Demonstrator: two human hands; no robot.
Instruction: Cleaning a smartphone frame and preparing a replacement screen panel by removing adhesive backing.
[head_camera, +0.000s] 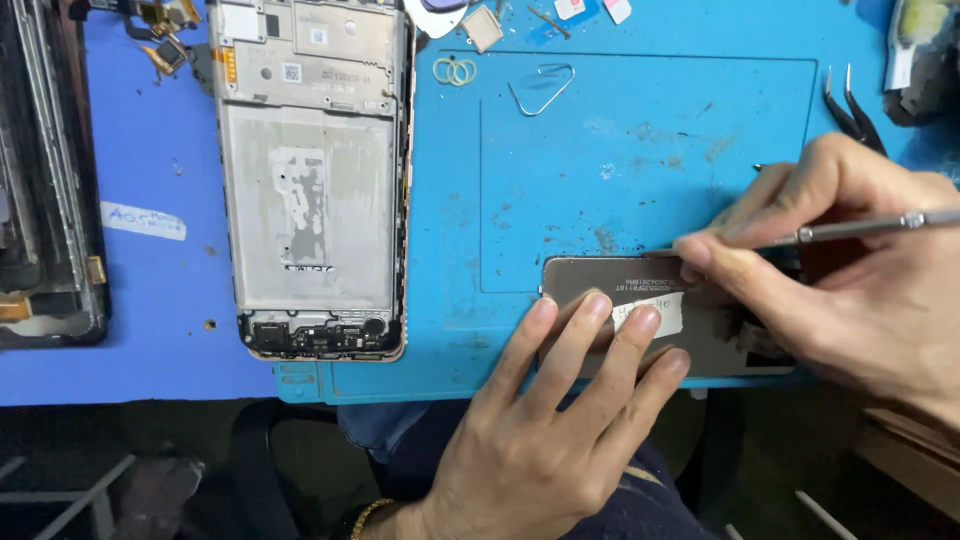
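Observation:
A flat grey phone battery with a white sticker lies near the front edge of the blue work mat. My left hand presses down on it with three fingertips spread over its left part. My right hand holds a thin metal tool like a pen, its tip hidden behind my fingers at the battery's top edge. An opened phone frame, without battery and with its metal plate bare, lies face down to the left.
A second dark phone panel lies at the far left. Black tweezers rest at the right, a bent wire clip and small rings at the back of the mat. Small parts crowd the far edge.

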